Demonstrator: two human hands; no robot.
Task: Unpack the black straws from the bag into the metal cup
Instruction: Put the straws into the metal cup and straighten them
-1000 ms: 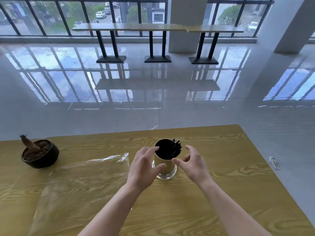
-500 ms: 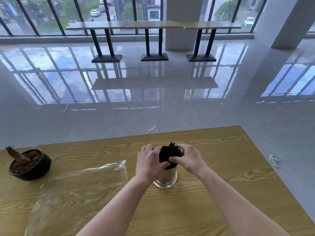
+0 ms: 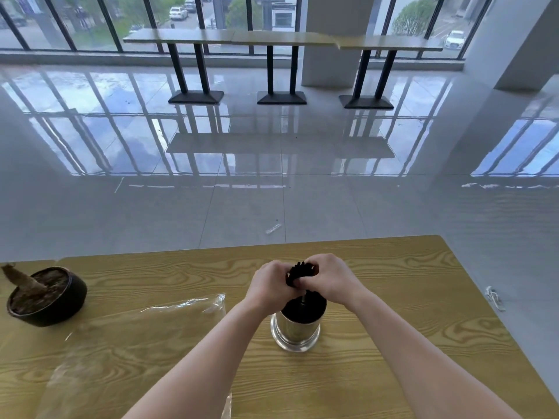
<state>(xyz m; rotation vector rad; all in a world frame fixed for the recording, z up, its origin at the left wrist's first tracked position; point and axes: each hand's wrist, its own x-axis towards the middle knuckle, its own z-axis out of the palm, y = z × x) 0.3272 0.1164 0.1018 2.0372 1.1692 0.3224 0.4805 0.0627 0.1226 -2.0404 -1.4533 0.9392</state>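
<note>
The metal cup (image 3: 295,332) stands upright on the wooden table (image 3: 393,343), its mouth dark inside. Just above the cup a bundle of black straws (image 3: 299,270) is clasped from both sides. My left hand (image 3: 269,287) wraps the bundle's left side and my right hand (image 3: 331,279) its right side, so only the straw tops and a short stretch below the hands show. The clear plastic bag (image 3: 130,337) lies flat and empty on the table to the left of the cup.
A black bowl-shaped pot (image 3: 47,296) with a brown stump in it sits at the table's left. The table's far edge runs just beyond my hands and its right edge slants down at the right. A shiny tiled floor and bar tables (image 3: 281,40) lie beyond.
My hands closed from apart onto the straws at the cup's mouth, then lifted the bundle higher above the cup. The cup, bag and pot stayed put.
</note>
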